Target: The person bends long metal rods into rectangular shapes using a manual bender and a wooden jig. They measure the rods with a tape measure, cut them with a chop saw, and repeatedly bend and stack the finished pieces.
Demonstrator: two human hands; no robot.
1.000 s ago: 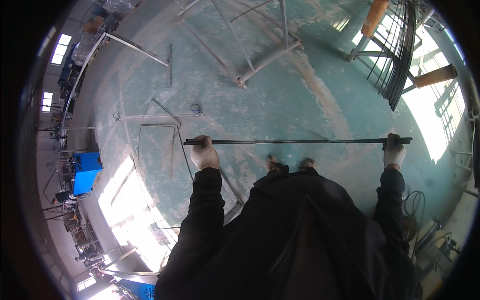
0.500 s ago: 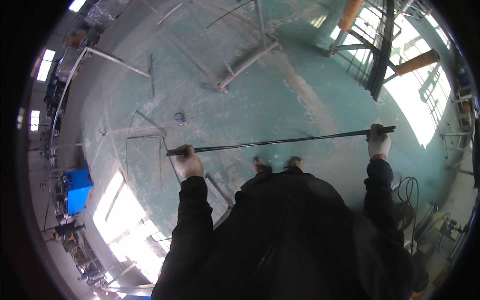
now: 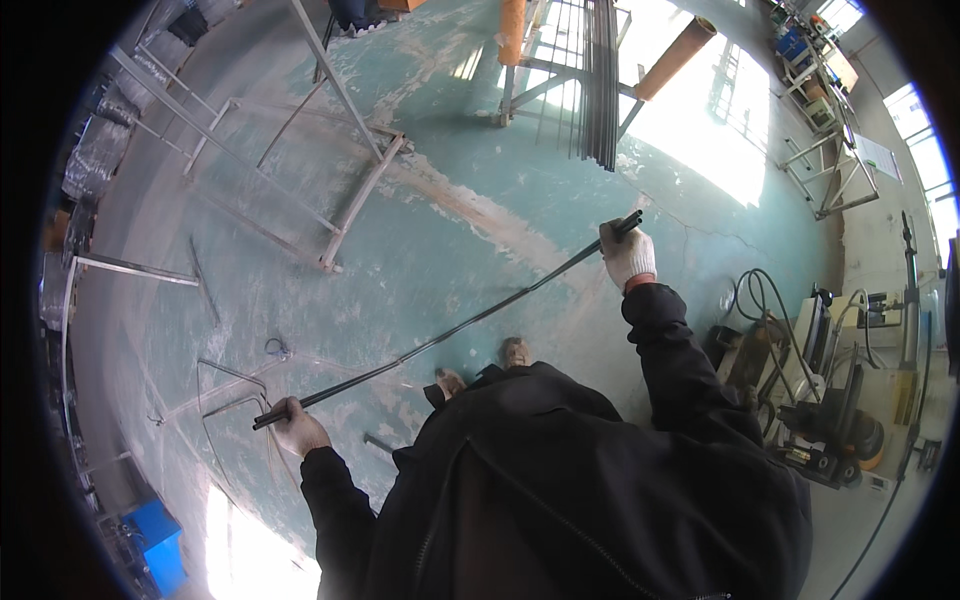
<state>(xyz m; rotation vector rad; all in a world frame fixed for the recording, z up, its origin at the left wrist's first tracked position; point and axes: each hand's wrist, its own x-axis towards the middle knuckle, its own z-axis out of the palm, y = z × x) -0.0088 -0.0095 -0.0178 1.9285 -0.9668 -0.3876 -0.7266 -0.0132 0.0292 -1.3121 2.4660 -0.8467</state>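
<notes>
A few long, thin dark metal rods [image 3: 455, 328] stretch across in front of me, held at both ends. My left hand [image 3: 299, 428], in a white work glove, is wrapped round the near left end. Round the far right end closes my right hand [image 3: 627, 254], gloved the same way and held higher in the view. The rods slant up from left to right above the green floor [image 3: 480, 255]. Their exact number is hard to make out. Both of my shoes [image 3: 515, 351] show below the rods.
At the top, a rack [image 3: 545, 72] carries a bundle of dark rods [image 3: 598, 90] between orange rollers [image 3: 676, 58]. A metal frame [image 3: 365, 200] stands at upper left, bent wire [image 3: 232, 405] near my left hand. Right of me is a machine [image 3: 830, 425] with hoses. Someone's legs [image 3: 355, 14] show at the top edge.
My view has turned to the right. The rods, nearly level before, now slant, with the right end higher. Both hands have kept their grip.
</notes>
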